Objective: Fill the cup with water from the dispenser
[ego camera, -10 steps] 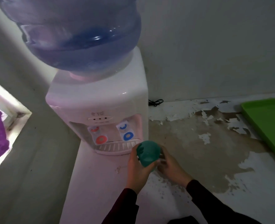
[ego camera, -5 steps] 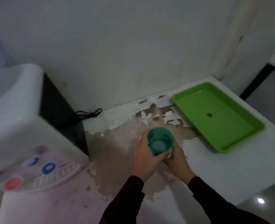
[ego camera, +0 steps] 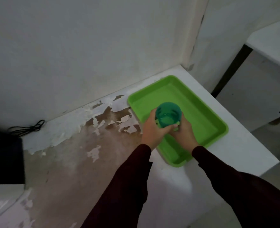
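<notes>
A teal green cup [ego camera: 168, 115] with water in it is held upright over the bright green tray [ego camera: 206, 116]. My left hand [ego camera: 152, 130] wraps its left side and my right hand [ego camera: 183, 130] cups its right side and base. Both wrists are in dark maroon sleeves. Only a white and black corner of the water dispenser [ego camera: 2, 175] shows at the far left edge; its taps are out of view.
The white counter [ego camera: 234, 155] has a large patch of peeled, brown surface [ego camera: 80, 145] in the middle. A black cord [ego camera: 27, 127] lies by the wall. The counter ends just right of the tray, with a white table [ego camera: 272, 41] beyond.
The cup has travelled right from the dispenser's drip grille, across the peeled patch, to above the green tray. The view swung right, leaving the dispenser almost out of frame.
</notes>
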`<act>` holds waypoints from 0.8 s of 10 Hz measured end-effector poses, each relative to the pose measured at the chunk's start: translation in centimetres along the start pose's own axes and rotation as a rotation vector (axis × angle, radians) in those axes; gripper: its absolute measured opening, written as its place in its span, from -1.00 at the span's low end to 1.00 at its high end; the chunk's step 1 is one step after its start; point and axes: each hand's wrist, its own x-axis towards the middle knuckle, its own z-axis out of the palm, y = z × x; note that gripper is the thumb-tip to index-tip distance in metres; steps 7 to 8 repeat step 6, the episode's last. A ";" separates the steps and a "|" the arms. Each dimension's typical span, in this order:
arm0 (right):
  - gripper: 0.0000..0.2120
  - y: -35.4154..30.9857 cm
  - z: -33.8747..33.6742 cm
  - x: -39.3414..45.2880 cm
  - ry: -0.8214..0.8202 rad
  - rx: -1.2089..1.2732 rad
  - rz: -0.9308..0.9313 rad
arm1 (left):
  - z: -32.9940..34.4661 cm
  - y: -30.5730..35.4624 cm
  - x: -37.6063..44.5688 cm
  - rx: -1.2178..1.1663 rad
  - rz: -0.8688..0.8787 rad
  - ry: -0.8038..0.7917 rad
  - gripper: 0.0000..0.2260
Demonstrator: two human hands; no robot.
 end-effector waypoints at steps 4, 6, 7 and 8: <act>-0.38 4.5 -0.7 4.2 0.005 0.082 0.101 | 2.9 -2.4 5.8 0.082 -0.128 -0.059 -0.28; -0.28 4.6 -0.3 2.6 0.018 -0.002 0.134 | 2.0 -2.2 4.2 0.116 -0.115 -0.113 -0.25; -0.28 4.6 -0.3 2.6 0.018 -0.002 0.134 | 2.0 -2.2 4.2 0.116 -0.115 -0.113 -0.25; -0.28 4.6 -0.3 2.6 0.018 -0.002 0.134 | 2.0 -2.2 4.2 0.116 -0.115 -0.113 -0.25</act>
